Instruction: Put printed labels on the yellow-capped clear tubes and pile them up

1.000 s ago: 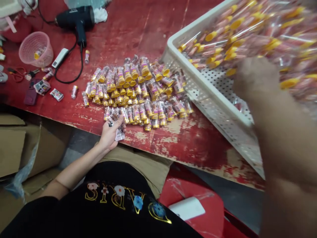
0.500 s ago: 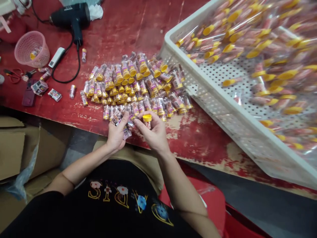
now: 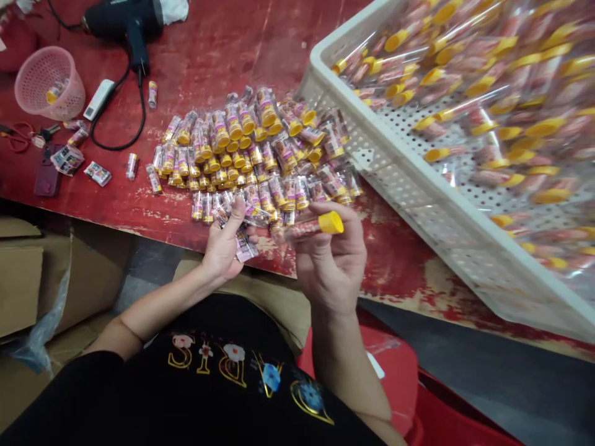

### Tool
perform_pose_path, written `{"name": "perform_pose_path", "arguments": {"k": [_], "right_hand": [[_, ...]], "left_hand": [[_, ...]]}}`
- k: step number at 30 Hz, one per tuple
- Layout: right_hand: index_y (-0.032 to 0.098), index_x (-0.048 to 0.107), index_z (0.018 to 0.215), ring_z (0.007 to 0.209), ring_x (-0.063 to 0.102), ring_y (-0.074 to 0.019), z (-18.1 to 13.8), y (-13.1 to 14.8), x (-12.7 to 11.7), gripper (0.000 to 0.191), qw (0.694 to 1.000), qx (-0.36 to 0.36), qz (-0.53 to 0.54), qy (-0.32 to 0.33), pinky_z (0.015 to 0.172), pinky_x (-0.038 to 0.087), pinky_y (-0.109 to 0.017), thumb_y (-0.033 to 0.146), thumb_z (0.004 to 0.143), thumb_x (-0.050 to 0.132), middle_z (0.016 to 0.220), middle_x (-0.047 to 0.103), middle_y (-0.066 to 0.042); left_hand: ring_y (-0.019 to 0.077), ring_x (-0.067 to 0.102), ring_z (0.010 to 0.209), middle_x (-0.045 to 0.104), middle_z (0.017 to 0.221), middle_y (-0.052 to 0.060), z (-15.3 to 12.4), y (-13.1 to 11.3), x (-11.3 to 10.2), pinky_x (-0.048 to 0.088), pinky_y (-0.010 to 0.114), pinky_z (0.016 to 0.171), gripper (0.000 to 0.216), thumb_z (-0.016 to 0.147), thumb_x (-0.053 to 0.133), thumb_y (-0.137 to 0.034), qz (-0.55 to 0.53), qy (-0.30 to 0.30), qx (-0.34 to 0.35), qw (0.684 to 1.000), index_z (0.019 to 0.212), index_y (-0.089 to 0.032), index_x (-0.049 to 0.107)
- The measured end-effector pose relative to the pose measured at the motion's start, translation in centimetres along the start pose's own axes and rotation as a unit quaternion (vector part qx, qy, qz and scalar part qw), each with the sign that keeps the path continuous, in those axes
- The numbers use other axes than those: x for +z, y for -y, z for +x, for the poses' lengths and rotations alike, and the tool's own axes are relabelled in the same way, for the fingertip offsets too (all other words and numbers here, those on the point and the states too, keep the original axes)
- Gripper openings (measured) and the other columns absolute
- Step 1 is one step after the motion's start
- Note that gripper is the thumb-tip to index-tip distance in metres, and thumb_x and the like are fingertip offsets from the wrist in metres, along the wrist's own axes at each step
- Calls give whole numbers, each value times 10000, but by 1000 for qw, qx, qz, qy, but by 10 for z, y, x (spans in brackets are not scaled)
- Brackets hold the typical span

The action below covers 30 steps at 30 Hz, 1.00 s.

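My left hand (image 3: 224, 248) is closed on a bunch of printed plastic sleeves (image 3: 245, 244), the thumb pressed on top of them near the table's front edge. To its right, my right hand (image 3: 332, 266) grips a clear tube with a yellow cap (image 3: 331, 223). The tube lies nearly level, cap to the right, with pinkish contents showing through its blurred body. Just beyond both hands is a pile of small sleeved tubes with yellow caps (image 3: 235, 130), stacked in rows on the red table (image 3: 260, 37).
A white perforated crate (image 3: 395, 179) with many yellow-capped tubes fills the right side. At the left are a heat gun (image 3: 125, 25) with its cable, a pink basket (image 3: 51, 105), scissors (image 3: 18, 137) and a purple phone (image 3: 48, 176). Cardboard boxes (image 3: 69, 279) stand below.
My right hand has moved right, away from my left hand, and the capped tube has turned from upright to nearly level. My left hand still holds the sleeves.
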State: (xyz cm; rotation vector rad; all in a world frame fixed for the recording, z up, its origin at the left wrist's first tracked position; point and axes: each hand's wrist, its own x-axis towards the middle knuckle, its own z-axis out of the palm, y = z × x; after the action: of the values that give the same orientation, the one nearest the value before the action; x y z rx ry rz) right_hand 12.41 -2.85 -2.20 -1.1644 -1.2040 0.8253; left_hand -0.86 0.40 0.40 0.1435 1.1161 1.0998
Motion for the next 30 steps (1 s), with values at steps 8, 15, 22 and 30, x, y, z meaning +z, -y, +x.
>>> {"name": "perform_pose_path", "arguments": {"k": [8, 15, 22, 30], "right_hand": [[316, 596, 1267, 995, 666, -211, -17, 0, 8, 375, 994, -61, 16, -91, 706, 609, -346, 213, 908, 631, 1123, 633, -69], [306, 696, 1232, 1054, 713, -232, -33, 8, -15, 481, 985, -152, -79, -12, 874, 624, -420, 61, 818, 693, 1176, 723, -69], [322, 713, 1213, 1001, 718, -210, -41, 14, -21, 508, 992, -98, -73, 11, 821, 624, -380, 15, 811, 667, 1139, 738, -58], [349, 623, 1341, 1107, 662, -240, -41, 1, -8, 560, 987, -94, -128, -37, 861, 617, -427, 117, 837, 701, 1267, 628, -82]], "left_hand": [[53, 525, 528, 593, 677, -21, -6, 2, 1, 400, 182, 466, 438, 675, 873, -460, 6, 31, -35, 999, 824, -155, 594], [39, 555, 556, 597, 698, -55, -9, 0, -3, 405, 149, 488, 487, 603, 930, -314, 4, 79, -37, 996, 943, -164, 616], [47, 500, 474, 592, 577, -42, -13, 4, -4, 415, 184, 478, 487, 579, 929, -389, 61, 90, -41, 993, 846, -125, 619], [57, 483, 419, 580, 508, -47, -22, 8, -6, 408, 195, 451, 556, 549, 923, -490, 104, 115, -25, 988, 817, -148, 576]]}}
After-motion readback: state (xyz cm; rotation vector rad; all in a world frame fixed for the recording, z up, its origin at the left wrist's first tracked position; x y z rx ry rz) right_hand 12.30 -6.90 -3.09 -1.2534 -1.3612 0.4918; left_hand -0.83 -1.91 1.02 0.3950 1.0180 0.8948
